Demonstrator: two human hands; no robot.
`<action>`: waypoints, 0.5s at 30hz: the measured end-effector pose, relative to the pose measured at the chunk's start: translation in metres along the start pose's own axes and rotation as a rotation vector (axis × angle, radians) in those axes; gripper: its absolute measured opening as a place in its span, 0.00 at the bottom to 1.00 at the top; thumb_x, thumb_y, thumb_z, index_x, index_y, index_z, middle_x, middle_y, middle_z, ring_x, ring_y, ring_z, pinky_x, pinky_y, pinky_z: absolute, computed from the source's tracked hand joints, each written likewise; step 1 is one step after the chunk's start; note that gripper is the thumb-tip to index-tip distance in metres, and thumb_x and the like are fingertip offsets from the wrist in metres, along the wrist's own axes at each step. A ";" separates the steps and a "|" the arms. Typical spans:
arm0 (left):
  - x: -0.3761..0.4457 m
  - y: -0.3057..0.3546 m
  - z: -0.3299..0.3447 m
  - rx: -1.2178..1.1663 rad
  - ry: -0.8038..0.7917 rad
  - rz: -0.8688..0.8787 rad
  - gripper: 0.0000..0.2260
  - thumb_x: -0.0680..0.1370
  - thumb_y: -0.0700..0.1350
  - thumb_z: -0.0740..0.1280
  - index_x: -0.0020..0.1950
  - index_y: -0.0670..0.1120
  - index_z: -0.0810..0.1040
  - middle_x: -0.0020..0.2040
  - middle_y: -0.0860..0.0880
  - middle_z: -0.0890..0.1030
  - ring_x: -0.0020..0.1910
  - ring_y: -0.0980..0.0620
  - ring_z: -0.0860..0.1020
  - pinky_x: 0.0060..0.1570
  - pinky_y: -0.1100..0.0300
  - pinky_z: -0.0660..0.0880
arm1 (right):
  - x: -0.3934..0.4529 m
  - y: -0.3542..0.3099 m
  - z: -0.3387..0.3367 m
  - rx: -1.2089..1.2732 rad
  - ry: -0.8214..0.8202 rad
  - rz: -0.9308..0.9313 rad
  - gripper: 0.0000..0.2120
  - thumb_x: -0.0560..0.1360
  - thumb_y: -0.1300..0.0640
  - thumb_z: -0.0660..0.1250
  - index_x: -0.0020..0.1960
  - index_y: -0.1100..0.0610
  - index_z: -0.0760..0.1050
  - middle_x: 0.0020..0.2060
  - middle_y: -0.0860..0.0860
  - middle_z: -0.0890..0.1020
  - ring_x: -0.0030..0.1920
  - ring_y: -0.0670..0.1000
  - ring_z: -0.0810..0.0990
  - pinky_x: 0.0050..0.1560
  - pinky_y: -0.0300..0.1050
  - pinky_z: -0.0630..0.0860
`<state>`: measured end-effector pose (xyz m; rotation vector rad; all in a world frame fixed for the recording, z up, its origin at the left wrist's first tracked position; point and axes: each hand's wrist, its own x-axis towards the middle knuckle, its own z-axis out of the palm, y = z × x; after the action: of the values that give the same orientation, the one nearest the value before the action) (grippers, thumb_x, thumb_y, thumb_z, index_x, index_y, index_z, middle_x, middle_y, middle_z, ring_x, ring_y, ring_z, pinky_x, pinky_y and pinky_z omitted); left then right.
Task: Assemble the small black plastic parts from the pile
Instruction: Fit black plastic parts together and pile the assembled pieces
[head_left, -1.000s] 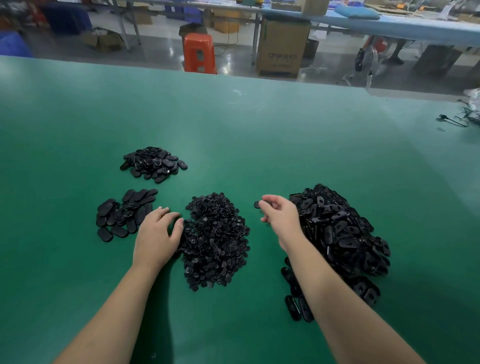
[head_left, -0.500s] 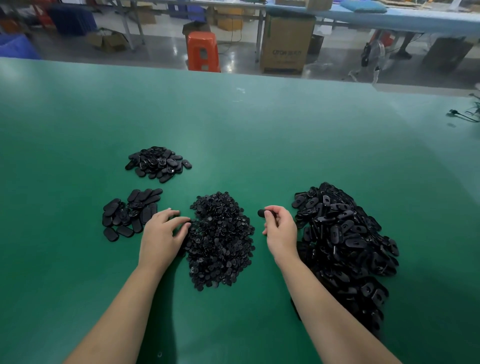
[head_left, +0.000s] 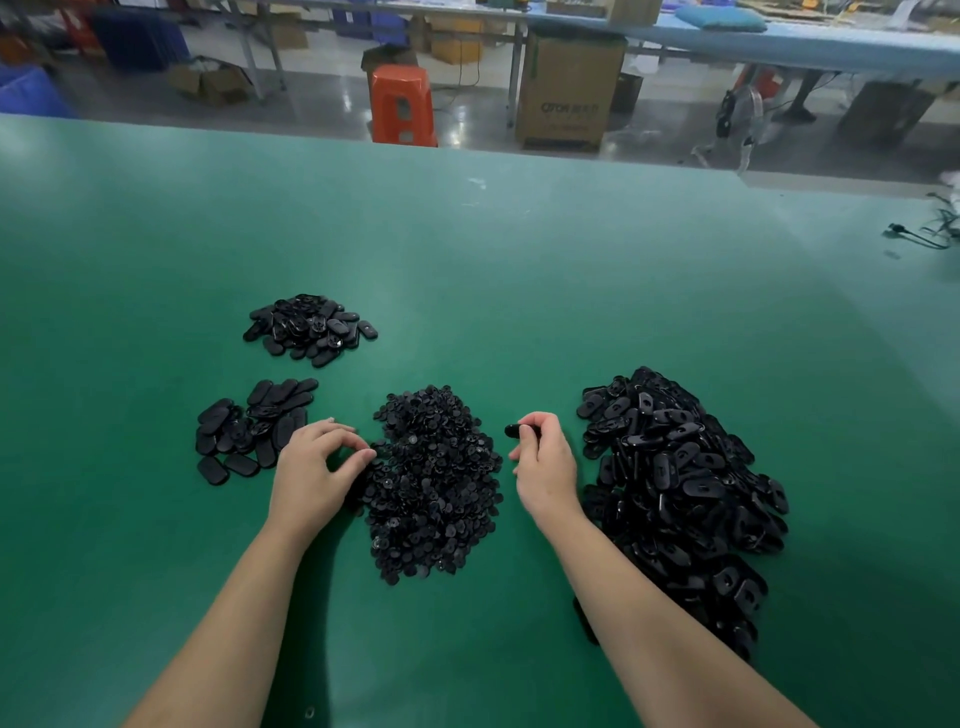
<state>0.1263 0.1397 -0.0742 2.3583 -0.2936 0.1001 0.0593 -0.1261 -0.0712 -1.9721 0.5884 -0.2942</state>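
- The right hand (head_left: 545, 465) is up off the green table (head_left: 519, 270), fingers curled, pinching one oval black part (head_left: 519, 431) at its fingertips, and the part's end pokes out to the left.
- That part sits in the gap between the middle pile and the big pile, clear of both.
- The left hand (head_left: 314, 475) is down at the left edge of the pile of small round pieces (head_left: 436, 483), fingers bent and thumb and forefinger closing together right at the pile's rim; whether a piece is actually between them cannot be told, it is too small and dark.
- To the right lies the big heap of oval shells (head_left: 680, 488), and the right forearm crosses over its near edge.
- Just beyond the left hand's knuckles lies a flat cluster of oval covers (head_left: 249, 431), touching nothing but the table.
- Further back on the left is a smaller mound of oval parts (head_left: 309, 330), well apart from both hands.
- Past the table's far edge stand an orange stool (head_left: 402, 104) and a cardboard box (head_left: 569, 91) on the floor.
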 end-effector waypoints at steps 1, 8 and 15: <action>-0.001 0.001 0.000 -0.027 -0.001 -0.006 0.03 0.76 0.47 0.75 0.44 0.52 0.83 0.52 0.57 0.81 0.65 0.53 0.72 0.65 0.52 0.67 | 0.000 0.001 0.000 0.007 0.000 0.003 0.06 0.85 0.56 0.55 0.53 0.52 0.70 0.41 0.50 0.81 0.39 0.48 0.79 0.45 0.49 0.79; -0.002 0.017 0.000 -0.187 0.056 -0.116 0.07 0.77 0.49 0.74 0.42 0.58 0.79 0.48 0.62 0.80 0.51 0.58 0.76 0.51 0.58 0.69 | 0.001 0.002 -0.001 0.090 0.007 0.009 0.06 0.85 0.58 0.56 0.52 0.49 0.69 0.42 0.48 0.81 0.36 0.40 0.79 0.38 0.41 0.80; 0.008 0.060 0.010 -0.457 0.044 -0.175 0.04 0.76 0.48 0.74 0.42 0.55 0.85 0.35 0.56 0.83 0.32 0.60 0.76 0.34 0.68 0.73 | 0.001 0.001 -0.001 0.060 -0.041 0.020 0.10 0.84 0.61 0.54 0.58 0.48 0.69 0.46 0.45 0.81 0.39 0.46 0.79 0.49 0.53 0.80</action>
<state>0.1197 0.0894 -0.0391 1.9141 -0.0752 -0.0003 0.0591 -0.1282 -0.0716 -1.9096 0.5661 -0.2558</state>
